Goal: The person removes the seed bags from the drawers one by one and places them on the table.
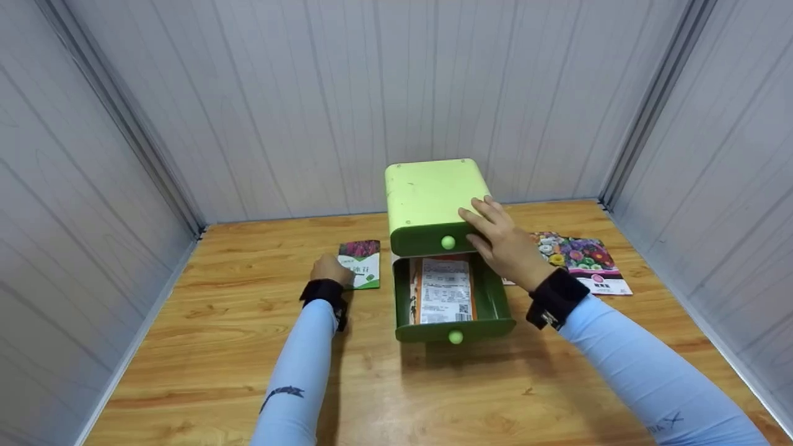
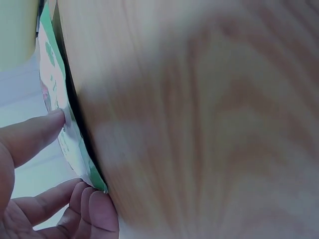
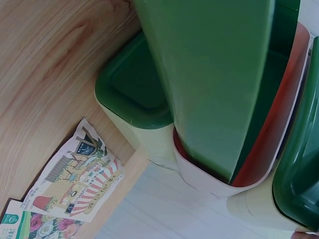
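My left hand is at a seed packet with pink flowers and a green edge, left of the drawer box. In the left wrist view its thumb lies on the face of the packet and the other fingers curl at the near edge. A light-green box has its top drawer closed and the drawer below pulled out. Inside that drawer lies an orange-edged packet, printed side up. With fingers extended, my right hand rests on the box's front right corner; only a fingertip shows in the right wrist view.
Flower seed packets lie overlapping on the wooden table to the right of the box. One packet shows a striped awning picture. The right wrist view also shows a closed bottom drawer. Panel walls enclose the table.
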`<state>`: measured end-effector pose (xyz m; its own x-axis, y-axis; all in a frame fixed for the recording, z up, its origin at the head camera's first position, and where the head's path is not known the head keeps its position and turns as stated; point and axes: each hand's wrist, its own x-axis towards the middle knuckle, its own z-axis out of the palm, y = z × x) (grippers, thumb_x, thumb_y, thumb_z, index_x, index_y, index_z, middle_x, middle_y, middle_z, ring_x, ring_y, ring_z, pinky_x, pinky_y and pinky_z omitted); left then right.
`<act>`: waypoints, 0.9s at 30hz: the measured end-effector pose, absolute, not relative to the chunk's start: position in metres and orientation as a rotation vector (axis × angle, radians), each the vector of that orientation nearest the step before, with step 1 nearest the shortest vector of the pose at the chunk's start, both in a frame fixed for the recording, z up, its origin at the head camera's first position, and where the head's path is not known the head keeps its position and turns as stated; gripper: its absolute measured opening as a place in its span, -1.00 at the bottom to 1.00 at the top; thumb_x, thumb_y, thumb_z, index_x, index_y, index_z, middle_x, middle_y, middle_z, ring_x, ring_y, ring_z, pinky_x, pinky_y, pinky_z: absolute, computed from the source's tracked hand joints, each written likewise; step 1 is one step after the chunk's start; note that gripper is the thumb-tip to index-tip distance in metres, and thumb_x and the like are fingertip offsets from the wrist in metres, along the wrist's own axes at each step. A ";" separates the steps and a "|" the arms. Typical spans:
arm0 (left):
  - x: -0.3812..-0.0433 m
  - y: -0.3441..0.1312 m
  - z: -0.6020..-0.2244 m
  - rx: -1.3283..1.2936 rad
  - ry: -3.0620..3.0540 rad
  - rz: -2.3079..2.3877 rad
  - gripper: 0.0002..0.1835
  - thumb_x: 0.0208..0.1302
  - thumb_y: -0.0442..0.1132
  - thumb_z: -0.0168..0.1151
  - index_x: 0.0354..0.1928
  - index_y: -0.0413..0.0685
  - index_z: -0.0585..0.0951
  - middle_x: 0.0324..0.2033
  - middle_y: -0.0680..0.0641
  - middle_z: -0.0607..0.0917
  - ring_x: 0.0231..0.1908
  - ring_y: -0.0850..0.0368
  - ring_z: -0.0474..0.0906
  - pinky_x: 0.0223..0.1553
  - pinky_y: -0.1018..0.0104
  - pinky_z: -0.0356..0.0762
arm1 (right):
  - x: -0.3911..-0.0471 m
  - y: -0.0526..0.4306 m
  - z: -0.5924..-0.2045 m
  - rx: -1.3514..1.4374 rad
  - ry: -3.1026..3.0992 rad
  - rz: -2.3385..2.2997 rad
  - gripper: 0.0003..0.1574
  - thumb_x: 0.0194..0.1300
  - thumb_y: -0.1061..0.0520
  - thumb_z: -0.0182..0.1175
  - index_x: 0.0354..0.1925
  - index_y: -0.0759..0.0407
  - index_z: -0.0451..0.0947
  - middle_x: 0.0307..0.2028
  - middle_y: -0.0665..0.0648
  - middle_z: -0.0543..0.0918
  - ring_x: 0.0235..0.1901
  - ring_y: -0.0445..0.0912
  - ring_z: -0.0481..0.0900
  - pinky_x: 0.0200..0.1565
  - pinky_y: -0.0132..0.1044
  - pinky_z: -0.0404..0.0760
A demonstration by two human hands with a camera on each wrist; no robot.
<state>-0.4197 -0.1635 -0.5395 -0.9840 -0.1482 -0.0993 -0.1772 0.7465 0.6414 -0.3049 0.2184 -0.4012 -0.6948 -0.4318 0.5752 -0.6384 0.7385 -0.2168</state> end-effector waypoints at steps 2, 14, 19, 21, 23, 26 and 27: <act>-0.403 -0.156 -0.522 -0.314 2.875 1.083 -0.76 0.24 -0.28 0.50 -0.16 -0.35 0.78 -0.16 -0.31 0.84 -0.33 -0.01 0.59 -0.29 0.11 0.63 | -0.305 0.218 -0.401 0.812 -2.442 0.563 -0.42 0.62 0.19 0.27 0.51 0.20 0.51 0.52 0.42 0.45 0.59 0.40 0.28 0.35 0.27 0.60; -0.378 -0.147 -0.492 -0.262 2.913 1.049 -0.69 0.39 -0.16 0.51 -0.14 -0.35 0.80 -0.11 -0.31 0.84 -0.31 0.05 0.55 -0.16 0.12 0.62 | -0.302 0.218 -0.397 0.812 -2.456 0.557 -0.42 0.61 0.18 0.28 0.50 0.19 0.51 0.52 0.42 0.45 0.58 0.40 0.29 0.38 0.29 0.57; -0.383 -0.145 -0.483 -0.185 2.920 1.025 -0.56 0.38 -0.10 0.51 0.01 -0.42 0.78 -0.02 -0.36 0.83 -0.18 -0.07 0.72 -0.07 0.04 0.72 | -0.301 0.218 -0.394 0.816 -2.484 0.545 -0.41 0.61 0.18 0.28 0.51 0.20 0.50 0.52 0.43 0.44 0.59 0.41 0.28 0.42 0.29 0.53; -0.396 -0.149 -0.491 -0.138 2.933 1.025 -0.58 0.34 -0.03 0.54 -0.14 -0.34 0.81 -0.18 -0.30 0.85 -0.25 -0.08 0.74 -0.15 0.01 0.73 | -0.300 0.218 -0.392 0.816 -2.497 0.536 -0.40 0.61 0.18 0.28 0.52 0.20 0.49 0.52 0.43 0.44 0.59 0.41 0.27 0.44 0.29 0.51; -0.413 -0.153 -0.505 -0.078 2.945 1.034 -0.59 0.30 0.05 0.57 -0.41 -0.18 0.74 -0.45 -0.14 0.77 -0.41 -0.01 0.67 -0.32 0.06 0.67 | -0.300 0.218 -0.390 0.814 -2.512 0.531 -0.39 0.61 0.17 0.28 0.53 0.20 0.48 0.53 0.43 0.43 0.60 0.40 0.27 0.46 0.29 0.48; -0.426 -0.155 -0.512 -0.029 2.938 1.043 -0.45 0.32 0.08 0.54 -0.63 0.03 0.44 -0.65 0.08 0.44 -0.58 0.11 0.41 -0.48 0.12 0.46 | -0.300 0.218 -0.388 0.804 -2.533 0.527 -0.37 0.61 0.15 0.29 0.53 0.19 0.47 0.54 0.43 0.42 0.60 0.40 0.26 0.46 0.31 0.47; -0.423 -0.153 -0.506 -0.033 2.926 1.046 -0.42 0.34 0.07 0.53 -0.64 0.07 0.36 -0.65 0.10 0.36 -0.59 0.12 0.34 -0.48 0.15 0.41 | -0.300 0.218 -0.387 0.804 -2.539 0.527 -0.37 0.61 0.14 0.29 0.53 0.19 0.47 0.54 0.43 0.42 0.60 0.41 0.26 0.46 0.32 0.47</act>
<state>-0.4233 -0.1525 -0.5062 -0.9992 -0.0088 -0.0390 -0.0316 0.7734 0.6331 -0.2998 0.2180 -0.3872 -0.7429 -0.4486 0.4970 -0.6092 0.7607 -0.2241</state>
